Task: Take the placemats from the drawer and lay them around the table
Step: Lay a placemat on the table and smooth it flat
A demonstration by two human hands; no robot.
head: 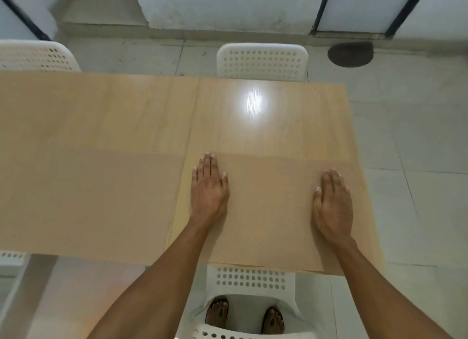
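Two thin tan placemats lie side by side along the near edge of the light wooden table (pixel 126 111). The left placemat (pixel 88 199) lies flat with nothing touching it. Both of my hands rest palm-down on the right placemat (pixel 271 212). My left hand (pixel 209 189) presses its left part, close to the seam between the mats. My right hand (pixel 333 204) presses its right part, close to the table's right edge. Neither hand grips anything, and the fingers lie flat. No drawer is in view.
A white perforated chair (pixel 262 61) stands at the far side, and another chair (pixel 35 55) at the far left. A third chair (pixel 250 280) is tucked under the near edge by my feet. A dark round patch (pixel 350 54) marks the tiled floor.
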